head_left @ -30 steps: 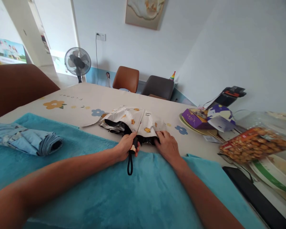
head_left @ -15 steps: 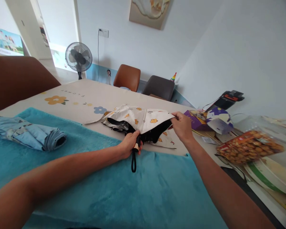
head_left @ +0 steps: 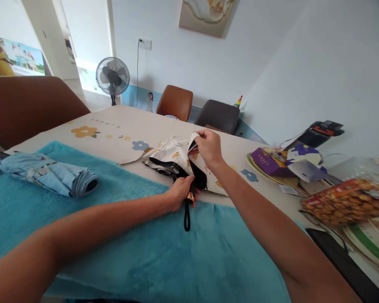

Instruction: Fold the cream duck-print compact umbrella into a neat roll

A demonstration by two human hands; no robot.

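A white folding umbrella (head_left: 173, 152) with small yellow prints and a black lining lies loosely collapsed on the table. My left hand (head_left: 180, 192) is closed around its handle, and a black wrist strap (head_left: 187, 216) hangs below the fist. Between the thumb and fingers of my right hand (head_left: 209, 147) is pinched an edge of the canopy, lifted and folded over. Farther left, a rolled light-blue umbrella (head_left: 50, 173) rests on the blue plush cloth (head_left: 145, 252), untouched by either hand.
The flowered tablecloth (head_left: 113, 122) spreads beneath. On the right are a purple box (head_left: 268, 162), a bag of brown snacks (head_left: 347, 202), a green-striped bowl (head_left: 371, 240) and a dark flat object (head_left: 334, 256). Chairs (head_left: 175, 103) and a fan (head_left: 113, 76) stand beyond the table.
My right hand has moved left and up, drawing the canopy edge over toward the umbrella's middle. My left hand keeps its hold on the handle. The view has turned slightly left.
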